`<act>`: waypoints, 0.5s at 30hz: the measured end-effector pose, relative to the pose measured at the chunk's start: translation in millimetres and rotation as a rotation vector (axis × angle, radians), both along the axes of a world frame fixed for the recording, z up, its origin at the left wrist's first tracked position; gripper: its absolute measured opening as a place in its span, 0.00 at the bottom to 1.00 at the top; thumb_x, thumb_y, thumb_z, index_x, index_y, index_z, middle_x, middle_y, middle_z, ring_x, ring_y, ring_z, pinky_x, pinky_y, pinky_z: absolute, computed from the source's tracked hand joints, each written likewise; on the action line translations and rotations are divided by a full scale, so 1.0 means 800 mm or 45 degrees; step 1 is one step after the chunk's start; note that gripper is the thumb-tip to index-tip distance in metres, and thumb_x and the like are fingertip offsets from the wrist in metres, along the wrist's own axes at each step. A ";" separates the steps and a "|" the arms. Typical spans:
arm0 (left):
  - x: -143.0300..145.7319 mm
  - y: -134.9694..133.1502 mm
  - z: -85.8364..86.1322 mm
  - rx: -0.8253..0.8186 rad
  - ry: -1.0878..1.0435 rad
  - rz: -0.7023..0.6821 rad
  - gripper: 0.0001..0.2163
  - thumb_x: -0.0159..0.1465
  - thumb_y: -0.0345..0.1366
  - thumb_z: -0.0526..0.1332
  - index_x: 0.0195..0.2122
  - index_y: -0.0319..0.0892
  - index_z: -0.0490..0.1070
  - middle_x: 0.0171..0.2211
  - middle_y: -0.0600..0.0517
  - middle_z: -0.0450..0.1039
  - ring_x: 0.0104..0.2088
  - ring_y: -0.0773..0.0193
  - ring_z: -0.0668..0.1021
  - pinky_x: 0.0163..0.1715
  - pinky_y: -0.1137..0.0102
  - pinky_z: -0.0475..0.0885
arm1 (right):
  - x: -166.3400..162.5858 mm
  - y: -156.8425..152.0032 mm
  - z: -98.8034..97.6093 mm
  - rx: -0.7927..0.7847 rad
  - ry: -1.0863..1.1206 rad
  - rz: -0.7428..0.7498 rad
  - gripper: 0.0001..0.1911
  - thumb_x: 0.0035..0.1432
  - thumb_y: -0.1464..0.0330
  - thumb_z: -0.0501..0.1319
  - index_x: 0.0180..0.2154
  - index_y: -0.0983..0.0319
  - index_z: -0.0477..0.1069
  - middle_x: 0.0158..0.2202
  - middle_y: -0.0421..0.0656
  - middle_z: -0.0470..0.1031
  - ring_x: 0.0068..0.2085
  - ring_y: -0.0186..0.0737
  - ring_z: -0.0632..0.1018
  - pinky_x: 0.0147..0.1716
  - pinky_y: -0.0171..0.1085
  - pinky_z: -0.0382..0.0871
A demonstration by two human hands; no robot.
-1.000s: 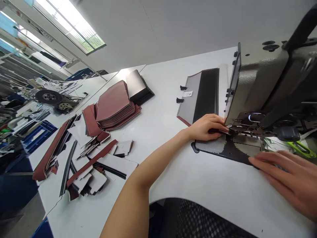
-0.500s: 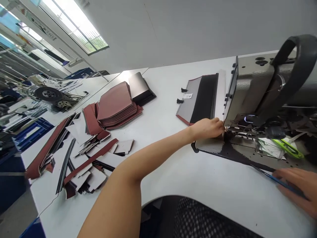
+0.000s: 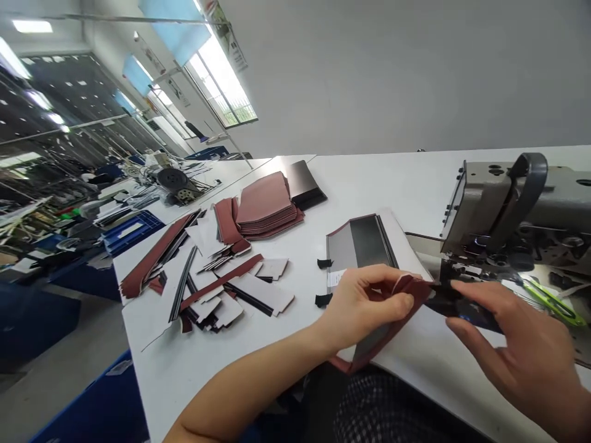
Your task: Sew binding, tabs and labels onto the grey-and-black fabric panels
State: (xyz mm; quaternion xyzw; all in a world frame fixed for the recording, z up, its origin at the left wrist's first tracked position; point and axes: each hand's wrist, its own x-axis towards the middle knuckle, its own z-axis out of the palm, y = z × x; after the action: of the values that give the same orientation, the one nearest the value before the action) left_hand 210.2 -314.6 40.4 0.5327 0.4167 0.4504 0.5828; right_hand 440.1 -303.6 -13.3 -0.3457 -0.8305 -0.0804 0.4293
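Note:
My left hand (image 3: 362, 311) pinches the dark-red edge of a folded grey and black panel (image 3: 369, 240) between thumb and fingers, raising that corner off the table. The panel has two black tabs and a white label, partly covered by my hand. My right hand (image 3: 526, 344) grips a slim dark tool (image 3: 475, 312) with a bit of blue on it. Its tip meets the panel's edge near my left fingertips; blur hides whether it is snips or tweezers. Just behind stands the sewing machine (image 3: 480, 203).
A stack of dark-red panels (image 3: 265, 200) and black sheets (image 3: 305, 184) lie further back on the white table (image 3: 203, 369). Loose strips and pale offcuts (image 3: 277, 292) spread at left. A light-green cutter (image 3: 554, 301) rests on the machine bed. Blue crates (image 3: 132, 231) stand beyond the table.
My left hand has come away from the machine's needle area, drawing the panel toward me and lifting its edge. The right hand has raised the tool from the table to that edge.

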 end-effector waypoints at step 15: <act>0.009 -0.024 0.027 0.124 0.067 0.098 0.08 0.58 0.37 0.71 0.37 0.40 0.82 0.31 0.51 0.77 0.31 0.68 0.76 0.32 0.74 0.72 | -0.034 -0.002 0.027 -0.057 0.346 0.137 0.09 0.69 0.63 0.62 0.49 0.57 0.71 0.38 0.39 0.79 0.32 0.37 0.80 0.31 0.34 0.73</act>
State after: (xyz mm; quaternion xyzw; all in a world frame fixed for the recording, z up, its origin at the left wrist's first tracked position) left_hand 217.5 -333.7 62.0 0.5556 0.4296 0.4783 0.5272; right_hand 413.1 -305.5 8.6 -0.3178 -0.7837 0.0089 0.5335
